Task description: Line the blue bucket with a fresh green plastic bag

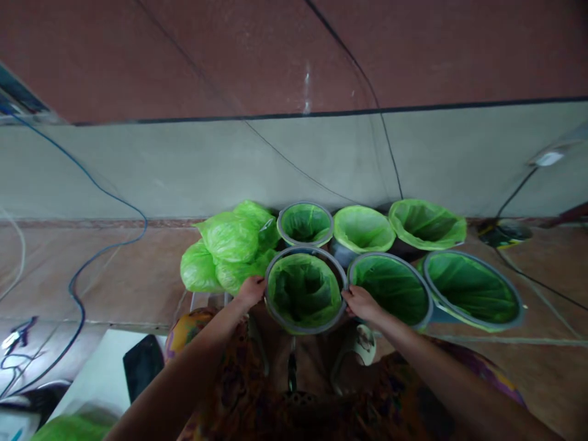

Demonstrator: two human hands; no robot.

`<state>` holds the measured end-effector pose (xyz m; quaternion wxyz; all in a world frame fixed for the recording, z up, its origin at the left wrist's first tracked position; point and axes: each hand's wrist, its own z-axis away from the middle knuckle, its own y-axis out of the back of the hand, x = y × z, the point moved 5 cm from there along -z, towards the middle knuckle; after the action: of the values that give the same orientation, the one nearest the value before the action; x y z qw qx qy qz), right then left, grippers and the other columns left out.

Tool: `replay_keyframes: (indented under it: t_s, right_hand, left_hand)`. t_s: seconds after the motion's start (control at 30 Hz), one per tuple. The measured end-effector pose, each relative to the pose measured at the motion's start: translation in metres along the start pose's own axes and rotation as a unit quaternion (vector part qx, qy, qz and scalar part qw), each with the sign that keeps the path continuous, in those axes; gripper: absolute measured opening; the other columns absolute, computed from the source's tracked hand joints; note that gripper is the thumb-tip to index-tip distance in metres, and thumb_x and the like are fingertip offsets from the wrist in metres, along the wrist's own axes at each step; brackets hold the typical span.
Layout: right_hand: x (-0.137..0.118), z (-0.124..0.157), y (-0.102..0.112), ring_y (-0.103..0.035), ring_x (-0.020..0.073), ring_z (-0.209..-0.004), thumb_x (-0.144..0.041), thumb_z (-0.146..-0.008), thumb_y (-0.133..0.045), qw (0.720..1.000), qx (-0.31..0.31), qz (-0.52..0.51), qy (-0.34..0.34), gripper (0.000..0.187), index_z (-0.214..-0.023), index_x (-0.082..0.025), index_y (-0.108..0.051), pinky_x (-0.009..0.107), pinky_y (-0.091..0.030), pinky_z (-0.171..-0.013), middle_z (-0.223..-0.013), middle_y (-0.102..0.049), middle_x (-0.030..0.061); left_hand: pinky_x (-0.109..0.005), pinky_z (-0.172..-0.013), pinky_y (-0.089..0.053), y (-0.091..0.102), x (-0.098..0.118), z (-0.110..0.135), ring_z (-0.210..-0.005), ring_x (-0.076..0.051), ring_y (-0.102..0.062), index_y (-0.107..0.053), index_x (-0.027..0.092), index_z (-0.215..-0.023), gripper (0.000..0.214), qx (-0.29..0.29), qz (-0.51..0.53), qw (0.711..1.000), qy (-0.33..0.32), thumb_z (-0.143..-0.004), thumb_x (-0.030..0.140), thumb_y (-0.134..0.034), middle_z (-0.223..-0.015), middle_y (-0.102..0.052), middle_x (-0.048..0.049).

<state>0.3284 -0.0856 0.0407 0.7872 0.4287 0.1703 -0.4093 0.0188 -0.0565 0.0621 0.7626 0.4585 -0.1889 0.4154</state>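
In front of me stands a round trash bin (344,277) with a grey rim, lined with a green plastic bag (281,294). My left hand (251,290) grips the left side of the rim, and my right hand (361,301) pinches its right side. Close by on the right is another lined bin (390,288), its rim almost touching my right hand. Several filled green bags (232,239) are heaped beyond my left hand. Behind the held bin sits one more lined bin (305,223) with a grey rim.
More lined bins stand at right, including a wide one (473,288) and one with its bag folded over the rim (427,223). A dark phone (142,366) lies on a white surface (108,349) at lower left. Cables, one blue (82,269), trail over the floor.
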Motion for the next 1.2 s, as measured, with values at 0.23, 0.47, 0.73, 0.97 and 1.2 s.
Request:
replay_keyframes:
  t_s: [0.23, 0.47, 0.73, 0.97, 1.2]
  right_hand:
    - [0.012, -0.016, 0.0, -0.062, 0.022, -0.095, -0.021, -0.088, -0.042, 0.964, 0.007, 0.26, 0.047, 0.027, -0.105, -0.006, -0.057, 0.026, -0.042, -0.077, -0.103, -0.065, 0.0178]
    - [0.012, -0.028, -0.016, -0.062, 0.0234, -0.099, -0.025, -0.089, -0.042, 0.95, 0.008, 0.308, 0.049, 0.035, -0.116, -0.005, -0.05, 0.026, -0.041, -0.079, -0.108, -0.064, 0.0187]
    - [0.004, -0.036, -0.022, -0.062, 0.026, -0.1, -0.031, -0.091, -0.042, 0.94, 0.004, 0.339, 0.04, 0.035, -0.117, -0.008, -0.048, 0.031, -0.042, -0.078, -0.107, -0.064, 0.0185]
    - [0.003, -0.036, -0.025, -0.063, 0.0274, -0.1, -0.031, -0.092, -0.038, 0.937, 0.008, 0.347, 0.044, 0.035, -0.117, -0.008, -0.047, 0.032, -0.043, -0.078, -0.105, -0.066, 0.0187]
    - [0.006, -0.041, -0.031, -0.065, 0.0258, -0.096, -0.03, -0.092, -0.037, 0.935, 0.002, 0.352, 0.05, 0.034, -0.116, -0.008, -0.047, 0.031, -0.043, -0.075, -0.103, -0.066, 0.0194]
  left_hand:
    - [-0.024, -0.065, -0.043, -0.022, -0.004, -0.011, -0.074, -0.017, -0.062, -0.068, 0.013, -0.07, 0.022, -0.019, -0.2, 0.979, -0.027, -0.079, 0.025, -0.051, -0.068, -0.066, -0.0066]
    - [-0.025, -0.066, -0.045, -0.016, -0.004, -0.017, -0.082, -0.02, -0.065, -0.07, 0.01, -0.088, 0.03, -0.012, -0.305, 0.952, -0.016, -0.082, 0.025, -0.045, -0.085, -0.071, -0.013]
    - [-0.026, -0.071, -0.047, -0.019, -0.016, -0.024, -0.089, -0.023, -0.066, -0.068, 0.009, -0.096, 0.031, -0.013, -0.352, 0.936, 0.013, -0.084, 0.026, -0.046, -0.096, -0.07, -0.0164]
    - [-0.026, -0.076, -0.048, -0.022, -0.019, -0.023, -0.094, -0.022, -0.065, -0.068, 0.011, -0.099, 0.03, -0.001, -0.348, 0.937, 0.022, -0.084, 0.025, -0.046, -0.1, -0.069, -0.0158]
    - [-0.027, -0.076, -0.049, -0.024, -0.022, -0.024, -0.097, -0.023, -0.065, -0.067, 0.01, -0.099, 0.029, 0.009, -0.331, 0.942, 0.045, -0.084, 0.021, -0.045, -0.1, -0.069, -0.0173]
